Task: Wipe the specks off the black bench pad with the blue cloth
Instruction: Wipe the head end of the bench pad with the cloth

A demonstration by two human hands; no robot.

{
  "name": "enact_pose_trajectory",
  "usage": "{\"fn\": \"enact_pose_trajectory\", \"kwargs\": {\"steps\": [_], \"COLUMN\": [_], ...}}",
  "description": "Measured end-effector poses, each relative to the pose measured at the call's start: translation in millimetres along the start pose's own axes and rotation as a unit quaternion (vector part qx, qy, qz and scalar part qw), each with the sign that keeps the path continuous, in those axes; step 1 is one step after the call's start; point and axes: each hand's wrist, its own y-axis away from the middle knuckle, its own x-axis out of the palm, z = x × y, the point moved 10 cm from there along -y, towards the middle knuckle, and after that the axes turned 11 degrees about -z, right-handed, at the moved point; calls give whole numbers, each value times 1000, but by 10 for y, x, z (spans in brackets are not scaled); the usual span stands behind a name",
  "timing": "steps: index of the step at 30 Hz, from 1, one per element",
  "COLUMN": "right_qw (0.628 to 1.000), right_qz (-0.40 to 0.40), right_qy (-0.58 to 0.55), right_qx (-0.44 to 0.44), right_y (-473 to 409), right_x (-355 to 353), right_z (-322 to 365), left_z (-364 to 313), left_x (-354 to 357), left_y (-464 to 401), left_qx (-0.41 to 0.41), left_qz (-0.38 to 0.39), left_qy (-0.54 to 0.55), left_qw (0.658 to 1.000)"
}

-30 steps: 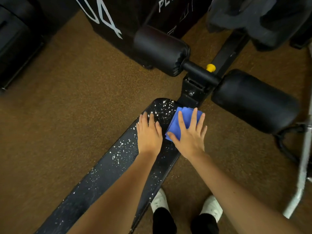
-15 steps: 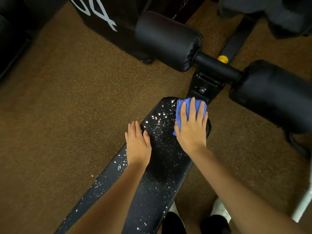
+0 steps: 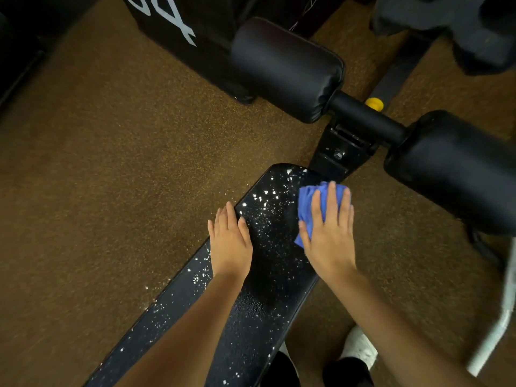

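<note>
My right hand [image 3: 329,236] lies flat with fingers straight and slightly spread on the blue cloth [image 3: 310,208], pressing it onto the far right corner of the black bench pad [image 3: 273,275], close to the pad's rounded end. My left hand [image 3: 229,241] rests open on the pad's left edge, fingers straight and together, its outer fingers reaching past the edge over the brown speckled floor [image 3: 111,191]. White specks [image 3: 265,202] are scattered thickly between my two hands and further along the left side of the pad towards me. Beyond the pad's end stand the black bracket with a bolt [image 3: 338,155], two black roller pads [image 3: 287,68] on a crossbar, and a yellow knob [image 3: 374,103]. A black box [image 3: 178,20] at the top bears large white digits, partly cut off, seemingly "04". My white shoes [image 3: 360,347] show below.
</note>
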Motion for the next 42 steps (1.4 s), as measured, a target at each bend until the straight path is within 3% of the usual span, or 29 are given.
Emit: {"fn": "enact_pose_trajectory", "kwargs": {"steps": [4,8,12,19,25,28,32,36,42], "right_qw": [994,998,999,997,995,992,998,996,992], "right_qz": [2,36,33,45,74,68,59,69,90], "right_qy": [-10,-11,6,-5,20,24,10,15,20], "right_qx": [106,47,-30,67,-70,-104,-2,45,-89], "right_y": [-287,-735,-617,-588,-969,-838,-567,-699,-1035], "right_x": [-3,111,65,39,197,161,64,92,223], "right_z": [-46,290,218,23,651,552,68,151,715], "left_z": [0,5,11,12,10,9,1,0,23], "left_x": [-5,-5,-16,-10,-29,-42,-49,-57,-34], "left_y": [-3,-8,-8,-17,-11,-13,-20,-15,-19], "left_qx": [-3,-3,-9,-15,-12,-20,-27,-27,-31], "left_qz": [1,-3,4,-3,-13,-12,-8,-11,-9], "left_qy": [6,9,18,15,24,27,32,29,23], "left_qw": [1000,1000,1000,1000,1000,999,999,999,999]}}
